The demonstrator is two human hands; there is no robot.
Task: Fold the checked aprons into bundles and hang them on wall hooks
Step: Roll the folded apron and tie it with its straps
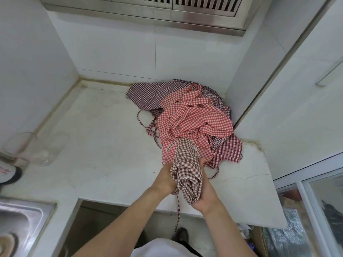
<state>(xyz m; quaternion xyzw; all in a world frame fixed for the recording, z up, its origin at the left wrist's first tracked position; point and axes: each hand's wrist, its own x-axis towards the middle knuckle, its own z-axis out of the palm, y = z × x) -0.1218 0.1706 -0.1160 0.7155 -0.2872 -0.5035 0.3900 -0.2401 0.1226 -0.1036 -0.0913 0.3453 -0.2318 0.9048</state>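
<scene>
One apron is in the works so far: a brown checked apron (187, 175) rolled into a rough bundle, held up over the near edge of the counter (104, 145). The left hand (164, 179) wraps around it from the left side, and the right hand (207, 195) cups it from underneath with fingers curled round the cloth. A tie string (178, 210) dangles off the bundle past the counter edge, so I'd say the bundle isn't finished yet.

The rest is a messy pile at the far right corner of the counter: a red checked apron (193, 117) on top, darker maroon checked aprons (148, 93) under and beside it, straps all over. None of those look folded. No wall hooks in view at all, so as far as I can tell nothing is hung yet.

As for writing, there's a bit of red lettering on a white thing (7, 171) at the left edge, but it's cut off and too blurry to read.
</scene>
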